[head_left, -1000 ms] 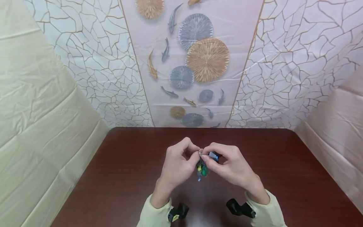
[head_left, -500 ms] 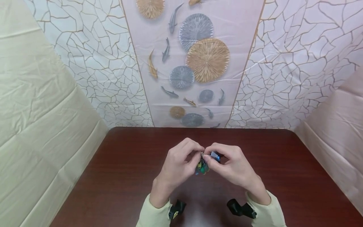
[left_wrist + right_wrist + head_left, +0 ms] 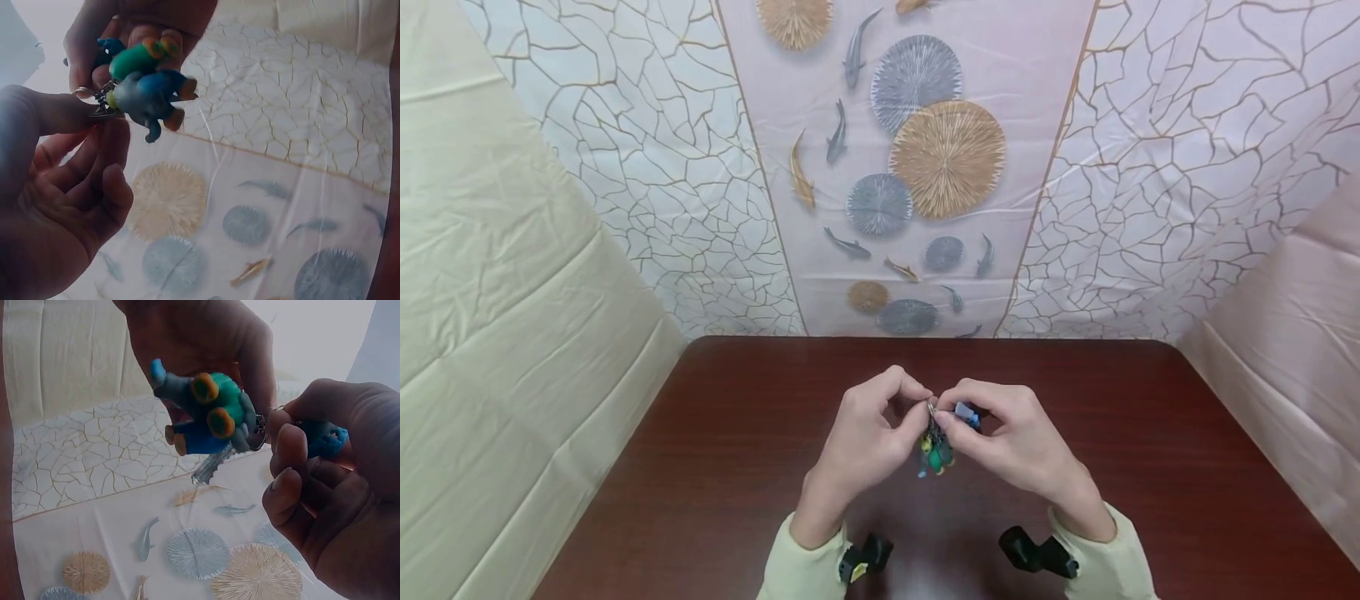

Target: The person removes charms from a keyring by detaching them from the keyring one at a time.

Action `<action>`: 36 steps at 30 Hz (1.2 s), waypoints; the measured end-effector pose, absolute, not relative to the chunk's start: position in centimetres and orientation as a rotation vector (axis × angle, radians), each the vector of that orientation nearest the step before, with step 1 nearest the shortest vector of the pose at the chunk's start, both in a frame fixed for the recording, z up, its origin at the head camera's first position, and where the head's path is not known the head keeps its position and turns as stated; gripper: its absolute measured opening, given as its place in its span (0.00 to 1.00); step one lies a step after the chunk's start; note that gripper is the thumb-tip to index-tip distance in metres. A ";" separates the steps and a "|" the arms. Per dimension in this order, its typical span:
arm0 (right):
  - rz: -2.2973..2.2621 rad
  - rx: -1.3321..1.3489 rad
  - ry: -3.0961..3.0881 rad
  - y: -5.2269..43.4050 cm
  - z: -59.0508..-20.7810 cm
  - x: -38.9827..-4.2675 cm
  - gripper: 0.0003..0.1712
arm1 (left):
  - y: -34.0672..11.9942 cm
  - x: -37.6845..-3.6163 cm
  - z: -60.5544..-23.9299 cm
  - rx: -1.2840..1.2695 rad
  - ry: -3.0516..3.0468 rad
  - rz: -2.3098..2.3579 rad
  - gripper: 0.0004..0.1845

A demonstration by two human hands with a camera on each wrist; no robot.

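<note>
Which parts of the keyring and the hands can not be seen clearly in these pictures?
- Ring: head view, too small, covered by fingertips; whether it is pried open cannot be told.
- Charms: head view, too small to tell their shapes.
- Blue piece: right wrist view, mostly wrapped by the right hand.
- Left hand: left wrist view, cut off by the left and bottom edges, dark against the light.

Charms (image 3: 935, 454) showing green, blue, yellow w/ orange bits; table (image 3: 715, 467) showing dark red-brown; sleeves (image 3: 793, 575) pale yellow; backdrop (image 3: 925, 167) w/ crackle lines, fish, tan/grey discs.
</note>
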State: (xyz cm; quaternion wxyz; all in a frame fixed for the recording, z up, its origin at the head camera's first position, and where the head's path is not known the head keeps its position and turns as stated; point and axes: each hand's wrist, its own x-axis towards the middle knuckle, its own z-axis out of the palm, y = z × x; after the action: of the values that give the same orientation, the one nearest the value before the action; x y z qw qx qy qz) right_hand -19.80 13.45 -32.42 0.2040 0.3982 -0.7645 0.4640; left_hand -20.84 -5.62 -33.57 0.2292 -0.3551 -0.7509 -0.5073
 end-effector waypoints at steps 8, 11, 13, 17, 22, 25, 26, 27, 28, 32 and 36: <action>1.302 1.108 -2.127 13.5 -32.4 -19.9 0.14 | -5.8 -21.1 -33.6 -1.077 -1.954 -1.171 0.08; 1.303 1.095 -2.138 13.5 -32.4 -19.9 0.13 | -5.7 -21.0 -33.6 -1.037 -1.968 -1.193 0.07; 1.304 1.088 -2.145 13.6 -32.4 -19.9 0.13 | -5.6 -20.9 -33.6 -1.000 -1.993 -1.240 0.06; 1.306 1.073 -2.169 13.5 -32.5 -19.9 0.12 | -5.5 -20.8 -33.6 -0.907 -2.051 -1.360 0.06; 1.300 1.073 -2.184 13.5 -32.5 -20.0 0.12 | -5.6 -20.7 -33.4 -0.850 -2.131 -1.401 0.04; 1.290 1.089 -2.169 13.4 -32.5 -20.1 0.12 | -5.7 -20.6 -33.4 -0.902 -2.139 -1.306 0.03; 1.288 1.094 -2.164 13.4 -32.5 -20.1 0.12 | -5.7 -20.6 -33.4 -0.926 -2.127 -1.262 0.04; 1.289 1.097 -2.156 13.4 -32.5 -20.1 0.12 | -5.8 -20.6 -33.4 -0.946 -2.111 -1.221 0.05; 1.288 1.097 -2.150 13.4 -32.5 -20.1 0.13 | -5.8 -20.6 -33.4 -0.961 -2.093 -1.180 0.05; 1.298 1.107 -2.132 13.4 -32.6 -20.1 0.13 | -5.7 -20.7 -33.5 -0.971 -2.045 -1.104 0.08; 1.308 1.099 -2.158 13.4 -32.5 -19.9 0.12 | -5.5 -20.4 -33.5 -0.904 -2.092 -1.218 0.08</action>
State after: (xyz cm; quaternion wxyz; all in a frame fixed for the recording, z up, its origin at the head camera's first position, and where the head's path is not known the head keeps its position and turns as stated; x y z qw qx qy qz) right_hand -19.87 13.43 -32.51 0.1934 0.3918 -0.7692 0.4664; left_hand -20.44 -5.52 -33.45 0.2751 -0.3365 -0.7782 -0.4533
